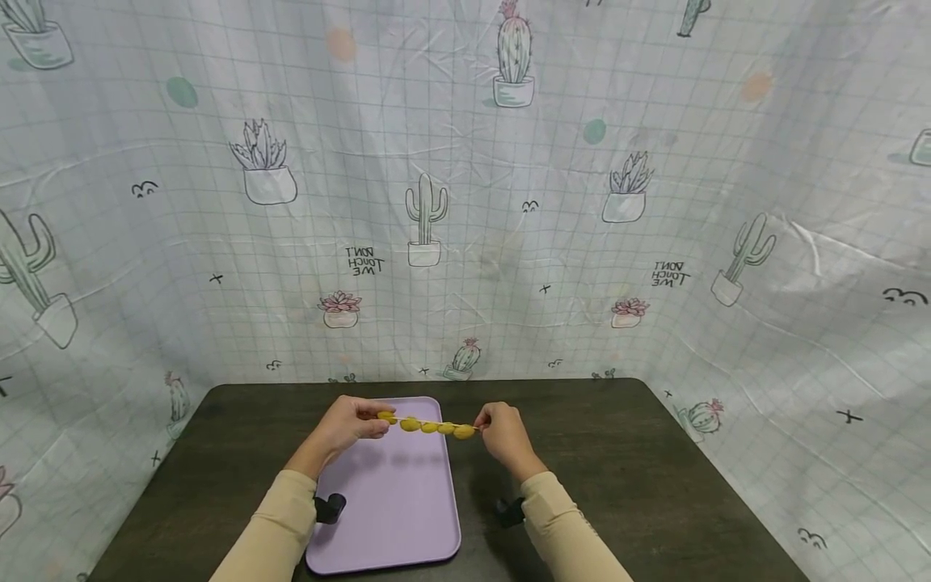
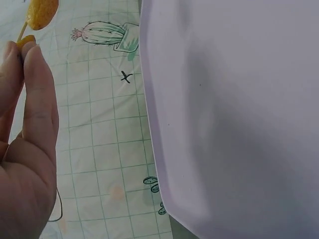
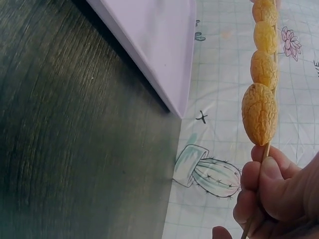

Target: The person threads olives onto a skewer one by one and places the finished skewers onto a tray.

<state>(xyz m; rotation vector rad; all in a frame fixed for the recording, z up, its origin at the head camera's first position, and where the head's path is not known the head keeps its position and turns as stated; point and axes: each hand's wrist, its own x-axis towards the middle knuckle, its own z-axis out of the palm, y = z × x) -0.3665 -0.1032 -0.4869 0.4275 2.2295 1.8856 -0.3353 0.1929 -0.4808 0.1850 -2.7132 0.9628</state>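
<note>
A thin wooden skewer (image 3: 265, 150) carries several yellow, wrinkled, oval pieces (image 3: 259, 113) that look like small fruit. It is held about level above the far part of a lilac tray (image 1: 393, 517). My left hand (image 1: 347, 422) pinches the piece at the skewer's left end between thumb and fingers; in the left wrist view another yellow piece (image 2: 43, 13) sits just beyond the fingertips. At the other end, past the tray's right edge, my right hand (image 1: 507, 436) grips the bare stick with thumb and curled fingers. The left tip is hidden by the fingers.
The tray lies on a dark wooden table (image 1: 618, 477). Behind and at both sides hangs a pale grid-patterned curtain (image 1: 480, 234) with cactus drawings. Both wrists wear black straps with small mounts (image 1: 330, 508).
</note>
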